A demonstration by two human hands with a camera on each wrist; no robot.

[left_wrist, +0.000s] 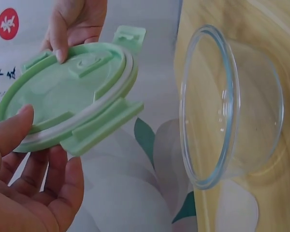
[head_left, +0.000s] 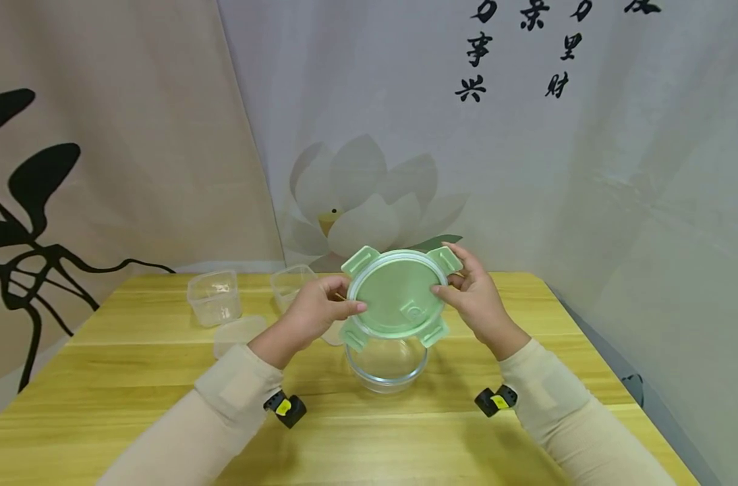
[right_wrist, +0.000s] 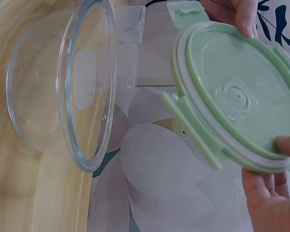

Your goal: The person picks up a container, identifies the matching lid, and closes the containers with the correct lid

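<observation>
A round green lid (head_left: 399, 293) with side flaps and a pale sealing ring is held up, tilted, its underside toward the head camera. At its left edge the left hand (head_left: 311, 307) pinches it, thumb on the face and fingers behind. My right hand (head_left: 478, 300) grips the opposite edge the same way, as the right wrist view also shows on the lid (right_wrist: 239, 96). Below and apart from the lid, a round clear glass bowl (head_left: 387, 371) stands upright on the table; in the left wrist view nothing shows inside the bowl (left_wrist: 256, 106).
Behind the left forearm stand a clear plastic container (head_left: 214, 300) and a second one (head_left: 289, 283), partly hidden by the left hand. A flat translucent lid (head_left: 238, 332) lies before the first. The wooden table (head_left: 527, 324) ends at a printed curtain (head_left: 527, 189).
</observation>
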